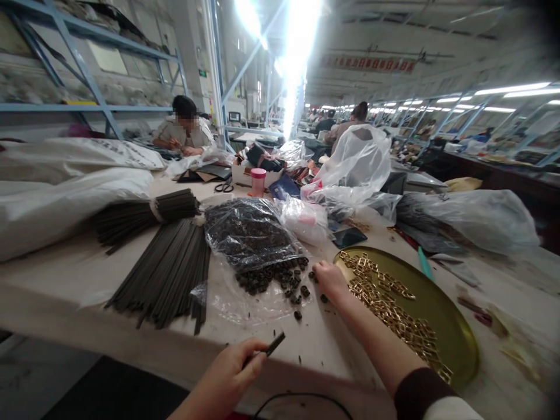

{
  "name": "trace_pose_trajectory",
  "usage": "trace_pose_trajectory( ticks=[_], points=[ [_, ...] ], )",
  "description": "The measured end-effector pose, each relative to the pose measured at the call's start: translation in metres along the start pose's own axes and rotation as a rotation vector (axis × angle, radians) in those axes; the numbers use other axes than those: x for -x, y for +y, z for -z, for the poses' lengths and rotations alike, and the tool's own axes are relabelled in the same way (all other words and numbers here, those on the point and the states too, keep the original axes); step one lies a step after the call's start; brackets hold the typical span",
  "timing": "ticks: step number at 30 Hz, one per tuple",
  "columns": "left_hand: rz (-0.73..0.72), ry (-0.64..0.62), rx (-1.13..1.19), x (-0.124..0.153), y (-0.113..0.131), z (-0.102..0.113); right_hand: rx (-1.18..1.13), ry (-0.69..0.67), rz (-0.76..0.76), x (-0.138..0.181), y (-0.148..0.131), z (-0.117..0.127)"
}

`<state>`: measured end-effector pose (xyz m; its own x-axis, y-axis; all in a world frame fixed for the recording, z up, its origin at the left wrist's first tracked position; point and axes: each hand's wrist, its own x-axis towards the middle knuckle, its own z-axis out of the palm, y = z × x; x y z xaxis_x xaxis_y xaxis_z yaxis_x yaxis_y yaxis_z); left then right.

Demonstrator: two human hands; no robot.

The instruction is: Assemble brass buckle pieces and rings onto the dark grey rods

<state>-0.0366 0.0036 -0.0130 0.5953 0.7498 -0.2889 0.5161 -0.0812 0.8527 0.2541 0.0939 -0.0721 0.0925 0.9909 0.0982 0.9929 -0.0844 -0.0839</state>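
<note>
My left hand (245,367) is closed around a dark flat strap (275,344), its end sticking out past the thumb toward the table. My right hand (329,281) reaches across the table, fingertips pinched at a small dark loop (312,276). Just left of it, several loose dark loops (291,277) spill from a clear plastic bag (249,227) full of them. Beside my right forearm lies a round gold tray (455,321) with many gold metal buckles (394,309). Two bundles of dark straps, one tied (149,216) and one fanned out (170,274), lie left of the bag.
White sacks (65,192) lie along the left side. Scissors (224,187), a pink-lidded jar (258,182) and clear plastic bags (354,163) stand behind. Across the table sits a person (186,131). A black cable (301,395) curves at the front edge.
</note>
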Motion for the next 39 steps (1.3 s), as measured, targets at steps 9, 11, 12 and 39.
trace_pose_trajectory(
  ticks=[9,11,12,39],
  points=[
    [0.042,-0.050,0.118,-0.015,0.018,-0.011,-0.418,0.053,-0.015,0.037,-0.011,0.026],
    [-0.033,0.000,0.119,-0.018,0.026,-0.009,-0.582,0.037,0.000,0.057,-0.029,0.034],
    [-0.052,0.022,0.137,-0.020,0.029,-0.008,-0.706,0.016,0.000,0.069,-0.039,0.036],
    [-0.068,0.537,0.473,-0.064,-0.035,-0.036,-0.504,-0.002,0.215,0.133,-0.145,-0.003]
  ],
)
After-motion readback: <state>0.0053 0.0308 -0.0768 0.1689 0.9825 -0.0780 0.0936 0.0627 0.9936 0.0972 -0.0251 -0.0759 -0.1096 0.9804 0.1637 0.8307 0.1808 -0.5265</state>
